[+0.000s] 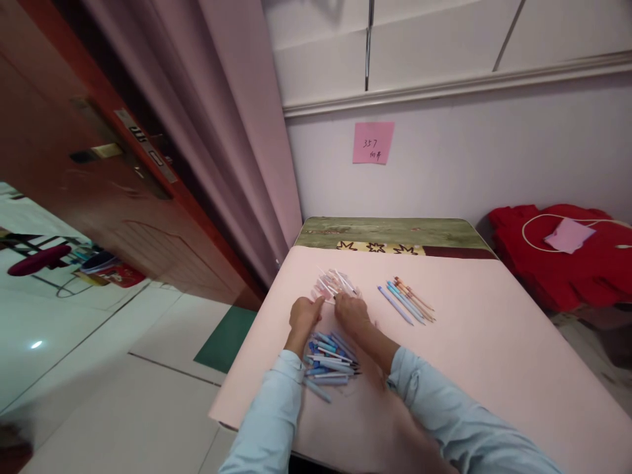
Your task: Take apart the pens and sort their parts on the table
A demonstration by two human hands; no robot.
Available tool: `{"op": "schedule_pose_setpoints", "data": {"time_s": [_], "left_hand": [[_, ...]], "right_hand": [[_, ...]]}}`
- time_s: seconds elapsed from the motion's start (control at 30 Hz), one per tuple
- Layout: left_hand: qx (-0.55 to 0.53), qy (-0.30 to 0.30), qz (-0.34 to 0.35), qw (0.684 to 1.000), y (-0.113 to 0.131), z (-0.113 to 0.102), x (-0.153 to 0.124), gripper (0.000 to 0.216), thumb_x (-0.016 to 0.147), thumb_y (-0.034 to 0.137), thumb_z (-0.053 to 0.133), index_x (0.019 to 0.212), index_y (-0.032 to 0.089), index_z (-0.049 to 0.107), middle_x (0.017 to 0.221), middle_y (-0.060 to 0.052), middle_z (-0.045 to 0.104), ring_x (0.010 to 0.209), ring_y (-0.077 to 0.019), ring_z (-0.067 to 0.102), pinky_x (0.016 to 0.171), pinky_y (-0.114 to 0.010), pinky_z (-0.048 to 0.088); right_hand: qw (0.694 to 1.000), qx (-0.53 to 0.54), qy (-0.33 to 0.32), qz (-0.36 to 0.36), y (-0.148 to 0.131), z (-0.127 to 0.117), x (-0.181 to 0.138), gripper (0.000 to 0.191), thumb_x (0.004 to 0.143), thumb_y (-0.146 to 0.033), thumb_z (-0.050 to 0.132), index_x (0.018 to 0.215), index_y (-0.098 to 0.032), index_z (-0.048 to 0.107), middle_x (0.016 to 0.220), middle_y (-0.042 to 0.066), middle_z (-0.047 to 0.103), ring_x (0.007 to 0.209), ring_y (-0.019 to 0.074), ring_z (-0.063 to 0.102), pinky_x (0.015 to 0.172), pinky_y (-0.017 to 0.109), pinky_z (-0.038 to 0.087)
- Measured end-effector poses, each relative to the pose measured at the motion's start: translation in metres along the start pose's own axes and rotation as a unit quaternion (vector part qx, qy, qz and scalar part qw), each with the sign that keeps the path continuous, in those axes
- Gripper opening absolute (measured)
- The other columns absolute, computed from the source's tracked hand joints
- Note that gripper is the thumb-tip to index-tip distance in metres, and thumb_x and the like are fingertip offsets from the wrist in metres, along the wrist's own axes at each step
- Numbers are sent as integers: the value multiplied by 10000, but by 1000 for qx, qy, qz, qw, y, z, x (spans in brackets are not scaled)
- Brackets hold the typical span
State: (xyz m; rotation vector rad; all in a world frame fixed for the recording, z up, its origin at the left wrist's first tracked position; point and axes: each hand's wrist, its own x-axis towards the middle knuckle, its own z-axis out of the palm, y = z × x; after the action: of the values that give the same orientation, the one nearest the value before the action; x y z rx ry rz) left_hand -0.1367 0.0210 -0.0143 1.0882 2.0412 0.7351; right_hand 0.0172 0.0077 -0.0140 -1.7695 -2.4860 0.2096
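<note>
My left hand (305, 316) and my right hand (352, 313) are close together over the table, fingers pinched. A thin white stick (329, 301) spans the gap between their fingertips, and its ends are hidden by the fingers. Just beyond lies a pile of clear and pinkish pieces with white sticks (338, 282), partly covered by my hands. Nearer to me, between my forearms, is a heap of blue and grey pens (330, 362), several with dark tips. To the right of my right hand, blue pens (402, 301) and brown pens (415, 299) lie side by side at a slant.
The pink-covered table (474, 342) has a green wood-patterned strip (385, 229) at its far end. Red cloth (557, 263) with a white cord is at the right. A wooden door (162, 217) and a pinkish curtain (237, 131) are on the left.
</note>
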Motion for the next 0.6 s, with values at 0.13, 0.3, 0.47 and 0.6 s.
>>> {"op": "schedule_pose_setpoints", "data": {"time_s": [0.13,0.3,0.47,0.6], "left_hand": [[24,-3,21,999,1,5,-3,375,706,483,698,484,208,574,435,-78,572,591,-262,635,627,-328,387],[32,55,46,997,0,6,-4,211,686,366,734,679,200,603,746,-116,699,901,-299,665,753,-330,412],[-35,64,38,997,-1,12,-6,274,682,243,747,920,187,623,857,-98,712,900,-250,675,765,-302,449],[-128,44,35,990,-5,21,-7,344,717,241,738,1031,180,610,818,-74,704,760,-205,675,700,-284,477]], "right_hand": [[1000,1,13,-12,6,-3,-9,247,976,-246,438,1110,-120,603,1048,185,653,927,271,657,710,342,492],[999,12,40,-11,7,-13,-8,232,952,-344,523,1085,-178,615,1078,131,651,977,257,628,740,328,475],[988,94,115,49,19,-26,-11,267,949,-390,530,1155,-239,607,1119,75,667,965,209,632,734,281,434],[959,193,110,175,57,-31,-44,266,944,-395,511,1125,-236,626,969,39,719,854,185,653,660,269,390]]}}
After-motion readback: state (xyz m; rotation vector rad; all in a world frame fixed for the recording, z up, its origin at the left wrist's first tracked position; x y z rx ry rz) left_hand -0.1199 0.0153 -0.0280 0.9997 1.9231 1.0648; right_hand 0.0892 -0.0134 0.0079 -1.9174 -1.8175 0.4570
